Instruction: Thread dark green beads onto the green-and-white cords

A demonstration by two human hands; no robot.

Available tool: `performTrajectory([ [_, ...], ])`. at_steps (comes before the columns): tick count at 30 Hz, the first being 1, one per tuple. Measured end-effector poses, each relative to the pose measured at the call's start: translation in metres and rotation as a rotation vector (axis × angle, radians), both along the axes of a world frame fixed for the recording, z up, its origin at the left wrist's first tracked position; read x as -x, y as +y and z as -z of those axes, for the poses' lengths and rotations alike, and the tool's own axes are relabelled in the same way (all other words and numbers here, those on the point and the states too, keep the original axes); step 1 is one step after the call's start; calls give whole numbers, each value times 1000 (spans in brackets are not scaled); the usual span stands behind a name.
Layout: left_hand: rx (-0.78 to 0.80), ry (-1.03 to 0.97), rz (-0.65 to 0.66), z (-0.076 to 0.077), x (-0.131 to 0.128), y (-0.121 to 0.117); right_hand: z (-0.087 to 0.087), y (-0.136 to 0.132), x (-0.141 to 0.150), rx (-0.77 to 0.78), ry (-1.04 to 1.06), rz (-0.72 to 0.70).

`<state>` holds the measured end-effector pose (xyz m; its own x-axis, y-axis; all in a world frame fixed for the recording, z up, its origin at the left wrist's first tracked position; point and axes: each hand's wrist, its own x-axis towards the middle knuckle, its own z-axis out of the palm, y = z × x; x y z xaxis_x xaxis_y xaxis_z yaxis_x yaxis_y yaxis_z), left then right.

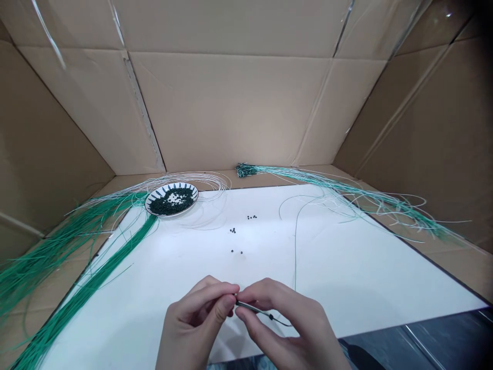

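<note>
Left hand and right hand together, wrists low, fingers curled inward, fingertips clamped on a thin wire carrying 1 small black bead; wire just above the near part of a white board; patterned plate of black beads well apart, far side.

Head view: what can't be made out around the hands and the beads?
- Tip of the slim metal piece: hidden by the fingers of the left hand and right hand.
- Loose beads on the white board: too small to show their shape.
- Green wire bundle: cut off by the left edge.
</note>
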<state>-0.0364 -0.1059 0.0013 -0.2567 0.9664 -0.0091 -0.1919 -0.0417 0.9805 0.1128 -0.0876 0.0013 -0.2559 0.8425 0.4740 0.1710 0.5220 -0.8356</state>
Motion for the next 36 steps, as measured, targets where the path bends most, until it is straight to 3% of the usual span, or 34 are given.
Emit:
performTrajectory([
  [5, 4, -29, -8, -5, -3, 0, -2, -1, 2, -23, -28, 46],
  [9, -9, 15, -67, -6, -4, 0, -6, -4, 3, 141, 70, 102],
  [16, -20, -59, -59, -8, -5, -2, -10, -1, 4, 344, 150, 19],
  [22, -42, -67, -63, -11, -2, -1, -14, -3, 6, 271, 183, 88],
  [36, -29, -109, -44, -11, -2, -3, -15, -3, 11, 146, 171, 24],
])
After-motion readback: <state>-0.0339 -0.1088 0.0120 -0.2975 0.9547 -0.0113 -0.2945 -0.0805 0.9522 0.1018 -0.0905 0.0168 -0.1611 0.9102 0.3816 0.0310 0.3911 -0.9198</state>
